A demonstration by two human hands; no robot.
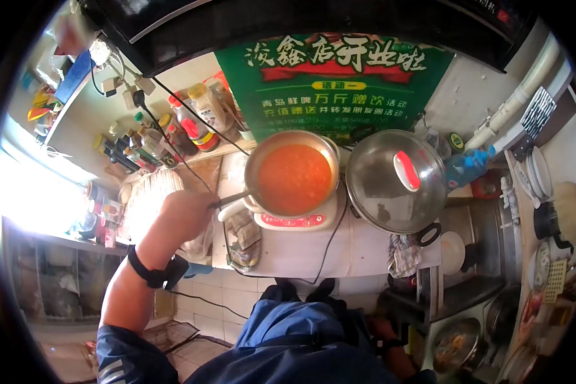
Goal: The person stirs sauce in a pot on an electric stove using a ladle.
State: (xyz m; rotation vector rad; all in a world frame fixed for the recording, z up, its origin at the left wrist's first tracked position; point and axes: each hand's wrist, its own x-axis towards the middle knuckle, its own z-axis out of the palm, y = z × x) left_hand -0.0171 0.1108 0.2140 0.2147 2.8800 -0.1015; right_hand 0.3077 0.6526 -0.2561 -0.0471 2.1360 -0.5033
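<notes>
A pot point(254, 168) of orange-red soup point(296, 179) with small lumps stands on a white-and-red cooker point(294, 221). My left hand point(187, 217) is closed around a dark, thin-handled utensil point(234, 198) that reaches to the pot's left rim. Its working end is hidden, so I cannot tell whether it is a spoon or a ladle. Just below the utensil, the pot's pale handle point(231, 210) sticks out to the left. Low by my right side hangs my right hand point(381, 329), away from the counter, its fingers too dark and small to make out.
To the right stands a pan with a glass lid point(381, 182) and red knob point(406, 171). Cloths point(244, 238) lie on the counter's front. Bottles point(150, 141) line the back left. A black cable point(329, 246) loops over the front edge. Another pan point(456, 342) sits lower right.
</notes>
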